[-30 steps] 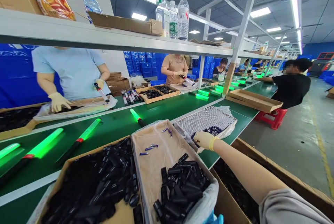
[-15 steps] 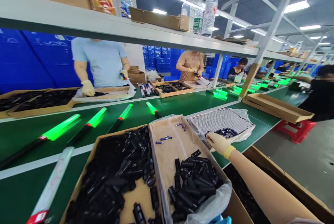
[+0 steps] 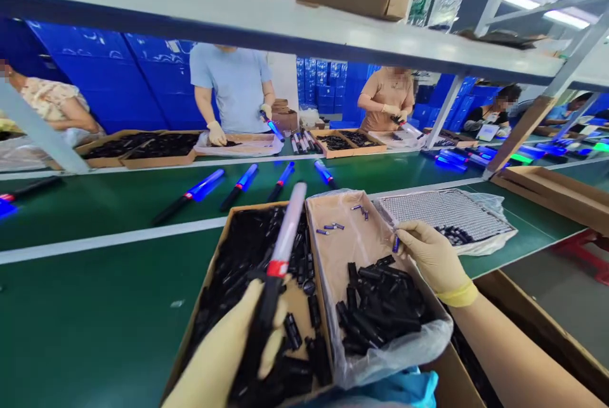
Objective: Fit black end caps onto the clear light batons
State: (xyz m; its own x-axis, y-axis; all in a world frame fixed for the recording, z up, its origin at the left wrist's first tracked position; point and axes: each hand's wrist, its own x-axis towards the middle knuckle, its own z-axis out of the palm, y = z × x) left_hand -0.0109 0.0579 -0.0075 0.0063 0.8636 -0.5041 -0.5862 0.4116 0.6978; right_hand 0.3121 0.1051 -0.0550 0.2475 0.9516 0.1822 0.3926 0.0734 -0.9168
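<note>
My left hand (image 3: 264, 325), in a pale glove, is closed around the black handle of a light stick (image 3: 288, 227). The stick tilts up over the left box, with a red ring and an unlit whitish tube. Between the thumb and fingers of my right hand (image 3: 428, 252), also gloved, is a small blue battery (image 3: 396, 243). This hand is over the right edge of the lined box (image 3: 352, 256), which holds black plastic parts (image 3: 380, 306) and several loose batteries (image 3: 333, 226). Behind it lies a tray of batteries (image 3: 438, 208) in rows.
A carton of black parts (image 3: 238, 268) stands under my left hand. Glowing blue light sticks (image 3: 242, 186) lie along the green conveyor belt (image 3: 118, 294). A shelf beam (image 3: 285, 21) crosses above. Co-workers (image 3: 233, 91) handle sticks opposite. A blue cloth (image 3: 399, 389) lies at the front.
My left hand has come into view holding the light stick, which lay on the left before. My right hand has left the battery tray with a battery. Glowing sticks turned from green to mostly blue.
</note>
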